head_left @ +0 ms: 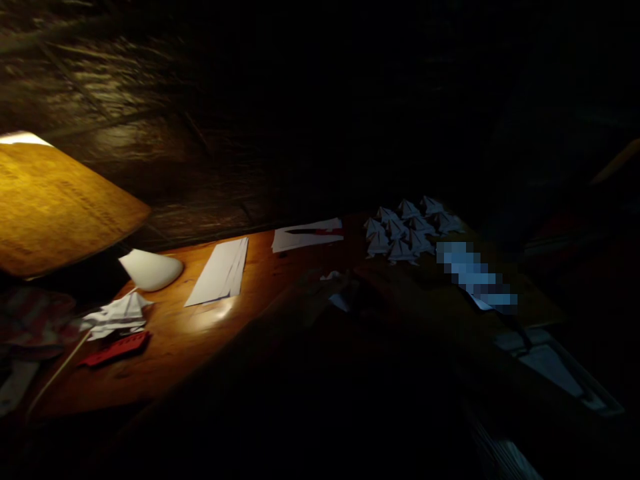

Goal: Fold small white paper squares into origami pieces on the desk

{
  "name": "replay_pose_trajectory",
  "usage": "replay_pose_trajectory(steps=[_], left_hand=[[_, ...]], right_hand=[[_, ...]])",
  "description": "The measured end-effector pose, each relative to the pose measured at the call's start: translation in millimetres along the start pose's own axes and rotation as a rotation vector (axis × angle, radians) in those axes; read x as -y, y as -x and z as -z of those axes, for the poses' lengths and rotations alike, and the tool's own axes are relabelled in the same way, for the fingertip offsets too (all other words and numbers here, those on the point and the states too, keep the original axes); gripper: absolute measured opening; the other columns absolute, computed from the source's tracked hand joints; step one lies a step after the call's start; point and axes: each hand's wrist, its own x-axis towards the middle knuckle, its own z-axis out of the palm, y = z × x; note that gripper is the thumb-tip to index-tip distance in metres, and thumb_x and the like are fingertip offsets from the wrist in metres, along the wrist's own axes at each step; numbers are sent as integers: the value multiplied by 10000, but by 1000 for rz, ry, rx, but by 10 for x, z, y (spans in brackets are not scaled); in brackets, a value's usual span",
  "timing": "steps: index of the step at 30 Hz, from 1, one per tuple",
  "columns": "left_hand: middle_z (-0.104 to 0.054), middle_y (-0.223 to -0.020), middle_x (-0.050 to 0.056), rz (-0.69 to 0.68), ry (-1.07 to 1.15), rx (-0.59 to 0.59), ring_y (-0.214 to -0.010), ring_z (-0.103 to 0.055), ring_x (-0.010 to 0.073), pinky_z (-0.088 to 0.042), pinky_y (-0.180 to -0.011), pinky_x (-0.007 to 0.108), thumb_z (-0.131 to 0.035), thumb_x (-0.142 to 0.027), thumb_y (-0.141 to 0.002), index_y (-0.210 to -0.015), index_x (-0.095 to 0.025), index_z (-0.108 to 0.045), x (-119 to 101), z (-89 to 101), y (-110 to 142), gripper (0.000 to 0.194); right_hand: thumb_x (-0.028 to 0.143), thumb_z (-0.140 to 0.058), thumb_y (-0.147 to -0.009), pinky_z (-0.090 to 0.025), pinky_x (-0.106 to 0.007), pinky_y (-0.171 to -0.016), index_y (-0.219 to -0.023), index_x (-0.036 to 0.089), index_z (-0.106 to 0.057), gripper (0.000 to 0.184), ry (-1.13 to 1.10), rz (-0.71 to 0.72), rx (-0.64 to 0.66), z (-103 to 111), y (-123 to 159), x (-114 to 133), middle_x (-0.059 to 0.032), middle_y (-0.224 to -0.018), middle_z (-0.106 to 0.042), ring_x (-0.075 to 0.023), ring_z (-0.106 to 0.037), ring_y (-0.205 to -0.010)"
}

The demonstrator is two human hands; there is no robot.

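Observation:
The scene is very dark. My left hand [314, 288] and my right hand [371, 293] meet over the middle of the wooden table [175, 340]. Between them is a small white piece of paper [339, 300], and the fingers of both hands seem closed on it, though they are dim. Just beyond my hands lies a cluster of several small folded white paper figures [406, 230]. My left forearm comes in from the lower left.
A lit lamp shade [55, 207] stands at the left with a white cone [150, 269] beside it. Also on the table are a folded white sheet [220, 272], another sheet with red marks [307, 235], crumpled paper [117, 313] and a red card [117, 348]. A dark wall lies behind.

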Motion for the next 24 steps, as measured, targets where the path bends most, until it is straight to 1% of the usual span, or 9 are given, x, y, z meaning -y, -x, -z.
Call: replay_pose_trajectory(steps=[2,5,7,9,11,14,17,20,24], left_hand=[[-699,-1368,38,72,160,-134,-1282,-641,254,-443,-1163,511,-480,-192,-993,-1428,-292,-582,25,-46,-46,457],[-736,-1289,56,107,262,-216,-1197,-692,235,-551,-1030,431,-392,-277,-1054,-1433,-285,-573,12,-30,-140,420],[-721,-1313,88,161,362,-323,-1224,-676,234,-543,-1027,402,-386,-315,-1070,-1426,-241,-571,-30,48,-225,408],[-729,-1272,110,255,473,-554,-1145,-700,236,-561,-943,357,-467,-362,-1043,-1320,-195,-637,-79,152,-316,365],[-745,-1210,116,324,610,-633,-1038,-717,234,-570,-840,323,-563,-429,-992,-1247,-168,-668,-119,244,-396,380],[-759,-1139,109,412,855,-650,-925,-717,212,-559,-748,291,-624,-524,-938,-1203,-161,-686,-138,324,-471,454],[-770,-1087,102,453,902,-662,-897,-714,208,-557,-752,287,-767,-498,-820,-1162,-153,-707,-100,333,-512,490],[-780,-956,90,521,911,-644,-848,-721,223,-566,-753,320,-831,-416,-725,-1058,-140,-733,-22,279,-541,444],[-772,-845,75,590,1032,-632,-823,-733,236,-575,-747,344,-823,-393,-695,-954,-140,-740,58,159,-548,371]], right_hand=[[415,-871,-748,-416,-597,-1131,-1551,190,-436,940,-60,-11,-22,-23,-50,-41,-195,-1536,-512,-379,-470,-1410],[420,-926,-658,-392,-618,-1148,-1564,201,-428,1057,-212,-65,-68,-78,-177,-64,-197,-1550,-507,-398,-464,-1427],[379,-871,-726,-457,-566,-1103,-1500,220,-520,865,-411,-131,-90,-105,-317,-55,-163,-1478,-591,-362,-557,-1351],[348,-783,-803,-552,-484,-977,-1354,207,-648,585,-623,-224,-77,-107,-493,-41,-128,-1283,-718,-311,-687,-1153],[335,-762,-796,-589,-419,-839,-1187,177,-728,423,-714,-317,-92,-81,-672,-38,-97,-1053,-778,-270,-733,-935],[337,-783,-729,-581,-384,-755,-1039,163,-763,356,-748,-325,-190,-13,-872,-60,-71,-898,-777,-245,-710,-811],[346,-784,-699,-572,-368,-723,-1031,171,-769,376,-749,-280,-233,47,-961,-75,-67,-898,-781,-237,-699,-799],[328,-768,-708,-543,-327,-667,-1063,172,-767,388,-574,-281,-337,63,-973,-36,-66,-885,-776,-222,-685,-776],[339,-706,-796,-502,-302,-635,-1115,168,-769,367,-337,-230,-422,-4,-955,47,-58,-838,-755,-188,-648,-704]])
